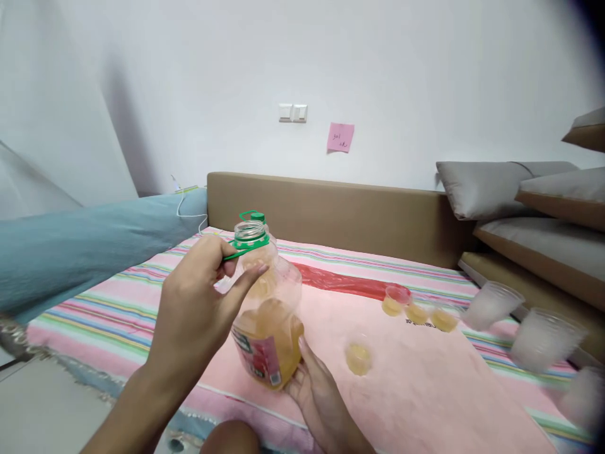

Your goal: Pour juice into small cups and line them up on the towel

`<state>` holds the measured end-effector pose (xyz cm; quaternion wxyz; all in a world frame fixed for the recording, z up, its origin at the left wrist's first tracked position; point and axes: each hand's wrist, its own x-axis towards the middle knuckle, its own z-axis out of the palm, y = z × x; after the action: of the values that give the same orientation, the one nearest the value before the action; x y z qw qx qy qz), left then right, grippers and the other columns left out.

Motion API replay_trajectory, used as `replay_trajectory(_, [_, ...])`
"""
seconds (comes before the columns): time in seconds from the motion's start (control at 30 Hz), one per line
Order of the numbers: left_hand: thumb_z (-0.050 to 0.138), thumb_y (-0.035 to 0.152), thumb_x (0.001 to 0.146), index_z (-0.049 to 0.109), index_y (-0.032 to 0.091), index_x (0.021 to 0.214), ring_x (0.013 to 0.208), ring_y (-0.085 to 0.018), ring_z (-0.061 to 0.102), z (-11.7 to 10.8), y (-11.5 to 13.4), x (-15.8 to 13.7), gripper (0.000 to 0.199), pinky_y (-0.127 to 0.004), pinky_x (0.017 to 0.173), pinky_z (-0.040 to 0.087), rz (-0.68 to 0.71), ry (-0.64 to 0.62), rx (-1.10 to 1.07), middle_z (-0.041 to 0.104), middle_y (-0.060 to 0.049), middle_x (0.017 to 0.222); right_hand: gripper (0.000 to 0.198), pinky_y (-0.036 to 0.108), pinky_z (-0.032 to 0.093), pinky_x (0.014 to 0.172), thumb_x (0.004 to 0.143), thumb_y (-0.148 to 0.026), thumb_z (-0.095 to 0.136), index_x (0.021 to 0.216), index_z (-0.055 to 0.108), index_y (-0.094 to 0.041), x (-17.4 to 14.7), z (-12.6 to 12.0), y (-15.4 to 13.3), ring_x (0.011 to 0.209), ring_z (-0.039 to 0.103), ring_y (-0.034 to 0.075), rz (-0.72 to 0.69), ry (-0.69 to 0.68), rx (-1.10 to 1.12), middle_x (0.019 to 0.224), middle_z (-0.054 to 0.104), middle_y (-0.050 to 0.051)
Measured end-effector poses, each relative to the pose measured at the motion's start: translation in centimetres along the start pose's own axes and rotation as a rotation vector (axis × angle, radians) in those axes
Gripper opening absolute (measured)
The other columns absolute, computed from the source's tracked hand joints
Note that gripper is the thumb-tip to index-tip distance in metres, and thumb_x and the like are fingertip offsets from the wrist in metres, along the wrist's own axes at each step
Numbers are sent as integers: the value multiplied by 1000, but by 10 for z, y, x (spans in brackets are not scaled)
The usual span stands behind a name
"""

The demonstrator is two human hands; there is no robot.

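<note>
A large clear plastic bottle [271, 296], part full of yellow liquid, is tilted over the pink striped bedspread [416, 391]. Its green cap [253, 217] hangs open behind the mouth. My left hand [198, 302] grips the green carry handle at the neck. My right hand [321, 391] supports the bottle's base from below. To the right on the bedspread stand small clear cups of yellow liquid: one alone [358, 357] close to the bottle, and three in a row [416, 310] farther back.
Blurred empty plastic cups [491, 304] [543, 337] sit at the right edge. A brown headboard [340, 211] runs along the back with grey cushions [486, 186] stacked at right. A blue pillow [85, 246] lies at left. A pink note [340, 137] hangs on the wall.
</note>
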<state>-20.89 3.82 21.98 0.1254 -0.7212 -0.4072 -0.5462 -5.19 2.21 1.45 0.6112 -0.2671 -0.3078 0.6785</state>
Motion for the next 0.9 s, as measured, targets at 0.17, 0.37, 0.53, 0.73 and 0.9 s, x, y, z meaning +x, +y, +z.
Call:
replay_trajectory(0.17, [76, 22, 90, 43, 23, 82, 66, -13, 44, 17, -30, 13, 34, -27, 63, 34, 154, 31, 105, 44, 6, 75, 86, 39, 52, 96, 75, -67, 92, 135, 55, -18, 44, 17, 7, 127, 54, 34, -35, 9, -14, 142, 54, 14])
replay_trajectory(0.37, [77, 18, 89, 39, 23, 80, 65, -14, 40, 37, -68, 15, 39, -28, 65, 32, 213, 32, 158, 38, 6, 74, 87, 38, 49, 99, 68, -66, 90, 135, 54, -23, 86, 26, 27, 135, 46, 33, -32, 54, -61, 149, 48, 10])
replay_trajectory(0.53, [78, 20, 88, 39, 23, 81, 67, -15, 41, 45, -88, 11, 40, -29, 66, 33, 214, 11, 202, 40, 5, 75, 74, 41, 46, 105, 73, -58, 83, 133, 62, -21, 104, 28, 34, 132, 49, 33, -28, -19, -101, 145, 53, 8])
replay_trajectory(0.73, [76, 20, 89, 36, 25, 80, 69, -17, 42, 53, -104, 6, 42, -30, 67, 34, 211, -9, 241, 40, 4, 76, 73, 44, 40, 112, 70, -55, 73, 133, 62, -20, 117, 29, 46, 135, 47, 34, -2, -35, -181, 145, 53, 10])
replay_trajectory(0.9, [69, 26, 94, 36, 25, 79, 70, -18, 44, 52, -110, 5, 37, -31, 68, 35, 173, -60, 264, 42, 4, 75, 86, 47, 36, 114, 70, -59, 69, 143, 48, -19, 113, 31, 51, 140, 40, 33, -5, -7, -280, 151, 46, 13])
